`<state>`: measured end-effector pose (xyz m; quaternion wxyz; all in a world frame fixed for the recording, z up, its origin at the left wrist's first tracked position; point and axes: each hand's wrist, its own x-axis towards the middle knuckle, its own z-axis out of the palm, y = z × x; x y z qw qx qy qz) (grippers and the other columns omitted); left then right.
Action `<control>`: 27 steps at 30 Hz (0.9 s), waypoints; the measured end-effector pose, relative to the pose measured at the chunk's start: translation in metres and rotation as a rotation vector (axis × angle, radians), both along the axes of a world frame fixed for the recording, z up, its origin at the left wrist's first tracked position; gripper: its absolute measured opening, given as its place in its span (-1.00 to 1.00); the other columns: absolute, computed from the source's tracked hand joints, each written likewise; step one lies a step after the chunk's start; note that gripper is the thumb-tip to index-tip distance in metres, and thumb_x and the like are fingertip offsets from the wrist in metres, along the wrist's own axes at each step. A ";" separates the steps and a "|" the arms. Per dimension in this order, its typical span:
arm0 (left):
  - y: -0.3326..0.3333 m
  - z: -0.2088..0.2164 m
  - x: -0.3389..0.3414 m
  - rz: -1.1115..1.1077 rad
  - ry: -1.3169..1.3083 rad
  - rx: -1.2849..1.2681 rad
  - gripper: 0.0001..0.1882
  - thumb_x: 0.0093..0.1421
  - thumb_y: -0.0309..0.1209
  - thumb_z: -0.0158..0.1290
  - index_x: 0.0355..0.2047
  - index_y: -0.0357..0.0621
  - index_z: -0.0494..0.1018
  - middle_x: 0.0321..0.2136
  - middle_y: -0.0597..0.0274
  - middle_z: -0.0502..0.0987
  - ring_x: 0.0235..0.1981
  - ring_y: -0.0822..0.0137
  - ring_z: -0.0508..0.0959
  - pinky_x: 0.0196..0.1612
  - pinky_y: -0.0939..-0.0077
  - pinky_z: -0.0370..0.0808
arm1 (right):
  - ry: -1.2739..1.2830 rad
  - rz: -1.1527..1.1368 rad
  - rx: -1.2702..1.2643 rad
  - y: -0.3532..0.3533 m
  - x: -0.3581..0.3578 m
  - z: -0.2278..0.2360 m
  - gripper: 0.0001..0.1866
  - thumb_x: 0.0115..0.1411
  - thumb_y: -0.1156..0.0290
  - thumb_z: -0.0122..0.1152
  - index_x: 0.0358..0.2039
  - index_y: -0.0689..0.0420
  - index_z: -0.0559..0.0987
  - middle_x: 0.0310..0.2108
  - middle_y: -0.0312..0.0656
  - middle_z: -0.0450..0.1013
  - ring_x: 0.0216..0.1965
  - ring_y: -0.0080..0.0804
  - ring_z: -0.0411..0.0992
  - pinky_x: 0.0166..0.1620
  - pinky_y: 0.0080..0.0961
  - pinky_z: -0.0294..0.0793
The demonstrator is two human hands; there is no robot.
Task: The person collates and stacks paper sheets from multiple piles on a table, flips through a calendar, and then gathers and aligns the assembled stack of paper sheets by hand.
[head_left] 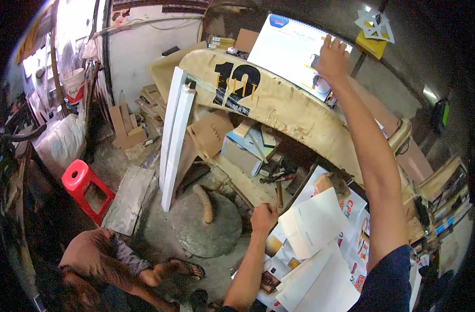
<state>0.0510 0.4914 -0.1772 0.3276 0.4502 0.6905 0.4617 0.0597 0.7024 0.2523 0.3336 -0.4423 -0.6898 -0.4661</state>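
My right hand [332, 58] is stretched far forward to a white spiral-bound calendar [287, 49], which leans on a long cream-coloured panel [300, 109]. Its fingertips touch the sheet near the right side and look slightly apart. My left hand [264, 217] is closed in a loose fist at the left edge of a surface spread with printed sheets. What that fist grips, if anything, is hidden. Beside it lie a white paper sheet [315, 221] and more loose papers [320, 278].
White posts [174, 140] stand upright left of the panel. Below are cardboard boxes [209, 135], pliers [279, 176] and a round stone-like slab [206, 234] carrying a ribbed hose [202, 203]. A red stool [89, 190] stands left; another person [102, 260] crouches at lower left.
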 end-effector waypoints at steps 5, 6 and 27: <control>0.000 0.002 0.003 0.007 0.036 0.040 -0.70 0.14 -0.22 0.12 -0.41 -0.27 0.57 -0.42 -0.21 0.59 -0.30 -0.19 0.60 -0.21 0.02 0.55 | 0.034 0.015 -0.152 0.019 -0.016 -0.018 0.03 -0.07 0.40 0.37 0.32 0.44 -0.02 -0.03 0.35 0.38 0.07 0.28 0.36 0.08 0.04 0.45; -0.001 0.003 0.003 0.003 0.040 0.035 -0.70 0.14 -0.22 0.12 -0.41 -0.27 0.57 -0.42 -0.21 0.59 -0.30 -0.19 0.60 -0.21 0.02 0.55 | 0.051 0.077 -0.266 0.017 -0.018 -0.019 0.07 -0.06 0.40 0.35 0.34 0.44 -0.09 -0.06 0.34 0.41 -0.01 0.24 0.44 0.06 0.02 0.49; 0.002 0.000 0.002 -0.020 0.051 -0.043 -0.67 0.19 -0.16 0.09 -0.38 -0.21 0.60 -0.40 -0.19 0.61 -0.29 -0.17 0.61 -0.20 0.03 0.56 | -0.074 -0.176 -0.699 0.020 -0.047 -0.040 0.03 0.21 -0.12 0.08 0.31 0.54 -0.02 0.30 0.31 0.12 0.03 0.07 0.49 0.03 0.03 0.49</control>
